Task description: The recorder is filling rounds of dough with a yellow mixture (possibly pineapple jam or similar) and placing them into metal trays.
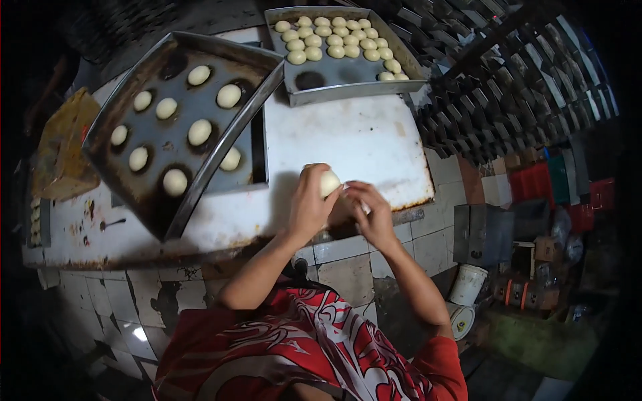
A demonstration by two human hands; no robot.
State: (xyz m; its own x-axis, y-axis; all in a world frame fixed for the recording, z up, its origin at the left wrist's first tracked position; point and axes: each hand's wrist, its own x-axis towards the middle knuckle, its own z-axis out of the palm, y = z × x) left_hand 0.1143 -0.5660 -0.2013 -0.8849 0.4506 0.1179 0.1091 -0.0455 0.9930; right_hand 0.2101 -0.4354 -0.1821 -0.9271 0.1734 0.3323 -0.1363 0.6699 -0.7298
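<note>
My left hand (312,204) is wrapped round a pale, smooth dough ball (329,184) above the near part of the white tabletop. Close beside it, my right hand (372,215) is closed in a pinch at the ball's right side. A small whitish bit shows at its fingertips, too small to name. To the left lies a large, tilted metal baking tray (107,164) with several spaced dough balls (199,132) on its darkened bottom. At the far side a second tray (334,95) holds many smaller-looking dough balls (351,51) set close together.
Under the tilted tray another tray (257,144) partly shows. A worn yellowish box (67,150) stands at the table's left end. The white tabletop (348,134) has rusty edges. Stacked metal pans (508,87) rise at far right; a white bucket (468,285) stands on the tiled floor.
</note>
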